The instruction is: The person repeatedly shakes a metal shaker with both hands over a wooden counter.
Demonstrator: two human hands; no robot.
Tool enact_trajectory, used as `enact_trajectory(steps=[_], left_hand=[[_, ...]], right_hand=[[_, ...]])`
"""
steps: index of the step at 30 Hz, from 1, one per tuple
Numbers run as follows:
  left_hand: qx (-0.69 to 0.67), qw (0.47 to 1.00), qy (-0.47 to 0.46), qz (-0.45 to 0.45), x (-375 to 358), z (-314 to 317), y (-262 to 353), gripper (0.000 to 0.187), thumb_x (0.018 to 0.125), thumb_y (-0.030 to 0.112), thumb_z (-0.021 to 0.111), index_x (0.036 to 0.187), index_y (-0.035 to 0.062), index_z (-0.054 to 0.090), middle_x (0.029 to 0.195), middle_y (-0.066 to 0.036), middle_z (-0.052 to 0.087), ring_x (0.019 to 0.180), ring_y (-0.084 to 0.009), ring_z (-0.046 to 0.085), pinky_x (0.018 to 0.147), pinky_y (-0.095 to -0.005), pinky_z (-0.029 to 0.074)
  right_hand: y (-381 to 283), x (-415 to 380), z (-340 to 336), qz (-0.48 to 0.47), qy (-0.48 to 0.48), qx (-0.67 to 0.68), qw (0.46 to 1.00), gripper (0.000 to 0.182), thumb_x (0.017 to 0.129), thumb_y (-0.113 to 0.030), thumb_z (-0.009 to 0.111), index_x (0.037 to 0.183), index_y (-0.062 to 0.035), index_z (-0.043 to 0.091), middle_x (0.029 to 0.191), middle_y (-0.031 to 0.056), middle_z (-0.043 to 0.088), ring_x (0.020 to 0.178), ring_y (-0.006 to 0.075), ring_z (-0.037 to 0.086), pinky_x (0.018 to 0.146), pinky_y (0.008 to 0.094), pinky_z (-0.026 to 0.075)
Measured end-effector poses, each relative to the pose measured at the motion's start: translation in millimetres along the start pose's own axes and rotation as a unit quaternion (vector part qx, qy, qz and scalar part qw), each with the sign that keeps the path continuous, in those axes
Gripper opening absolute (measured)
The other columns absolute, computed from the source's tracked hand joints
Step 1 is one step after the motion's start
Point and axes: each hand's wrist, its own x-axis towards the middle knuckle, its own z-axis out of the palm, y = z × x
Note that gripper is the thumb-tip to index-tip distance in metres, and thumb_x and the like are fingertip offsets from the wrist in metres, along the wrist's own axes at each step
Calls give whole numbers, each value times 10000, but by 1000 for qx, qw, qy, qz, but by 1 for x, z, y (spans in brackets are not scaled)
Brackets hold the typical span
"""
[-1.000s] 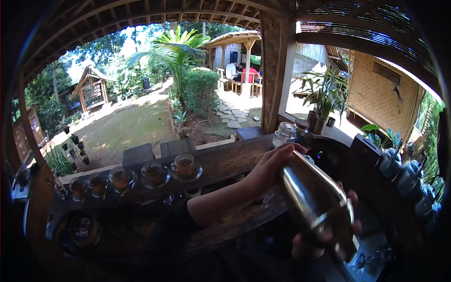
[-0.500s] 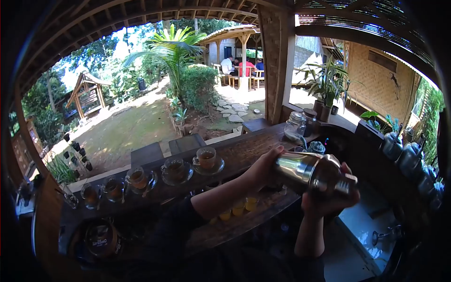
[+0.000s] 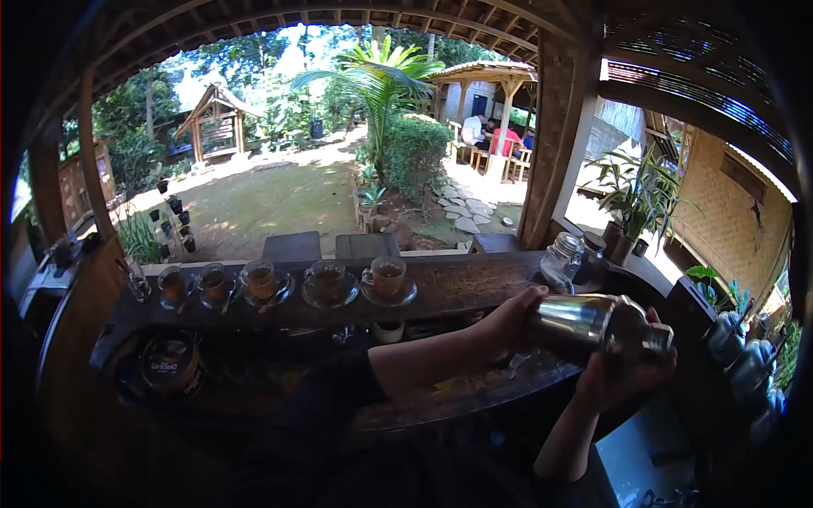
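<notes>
A shiny metal cocktail shaker (image 3: 569,322) is held nearly level above the right part of the wooden counter. My left hand (image 3: 515,320) grips its broad base end, on the left. Around the narrower cap end, my right hand (image 3: 628,379) is closed from below and behind. The shaker hides part of both hands' fingers. Behind it on the counter ledge stands a clear glass jar (image 3: 561,261), apart from my hands. A glass cup of brown drink (image 3: 388,276) sits on a saucer further left.
Several more glass cups (image 3: 329,281) line the raised wooden ledge (image 3: 474,275). A round labelled tub (image 3: 169,362) rests at the lower left. Metal kettles (image 3: 745,366) stand at the right. Outside, people (image 3: 506,140) sit under a roofed shelter.
My view has turned left, so the scene lies further right in it. Both hands still hold the shaker, at a similar tilt.
</notes>
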Motion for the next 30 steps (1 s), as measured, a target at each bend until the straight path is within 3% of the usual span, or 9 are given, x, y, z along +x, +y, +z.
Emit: enact_trajectory(steps=[4,7,8,11,15,17,19,26,30], left_hand=[[149,951,-168,211,8,47,19,415,907,400,433,1113,47,506,1040,-75,520,963,-162,518,844,-302,409],[190,924,-182,278,42,68,7,394,912,385,443,1094,45,521,1012,-64,539,933,-168,529,832,-283,405],[121,968,-105,193,60,66,-7,393,912,379,446,1105,43,514,1014,-74,549,905,-173,539,826,-282,413],[-140,984,-78,-78,100,41,-49,478,862,465,495,1150,84,485,1024,-105,572,830,-164,556,769,-316,459],[-114,993,3,-44,77,100,-34,443,863,438,484,1137,90,492,1004,-86,553,890,-165,537,789,-334,434],[82,972,-151,159,79,111,-30,417,868,419,480,1126,91,490,1011,-84,534,901,-164,523,817,-313,407],[101,957,-198,186,85,121,-28,401,873,398,469,1114,78,487,1023,-86,519,933,-161,513,832,-304,391],[-131,983,27,-123,124,107,-91,481,838,513,499,1080,100,555,883,-68,578,850,-174,554,778,-309,422],[15,972,-178,155,80,145,-33,356,907,377,459,1066,65,524,986,-80,518,932,-159,520,840,-303,397]], right_hand=[[-22,8,-80,-52,-311,-126,940,846,846,-611,460,1424,-152,47,1377,314,239,1145,425,479,939,543,450],[16,-15,-87,-123,-31,17,992,926,779,-662,524,1428,-247,11,1436,265,94,1197,490,401,935,571,443],[32,2,-109,-112,-195,-106,969,904,787,-571,589,1424,-253,32,1424,249,128,1222,502,359,932,591,436],[79,22,-90,34,-55,-76,995,919,749,-489,681,1382,-151,107,1334,264,283,1181,449,422,899,539,480],[94,25,-153,160,-31,113,980,923,766,-555,633,1400,-134,110,1332,311,278,1183,418,431,925,539,456],[71,1,-222,77,-273,-183,941,835,849,-606,462,1444,-215,25,1454,183,100,1288,461,274,947,578,423],[53,22,-207,-43,-247,-165,954,839,847,-595,480,1447,-229,22,1465,137,70,1305,458,239,962,577,410],[86,58,-161,-8,-93,-6,996,972,681,-528,746,1381,-156,183,1327,270,313,1174,448,432,937,531,443],[64,56,-147,-43,-63,31,997,985,698,-578,701,1377,-94,176,1329,261,315,1152,431,461,945,505,446]])
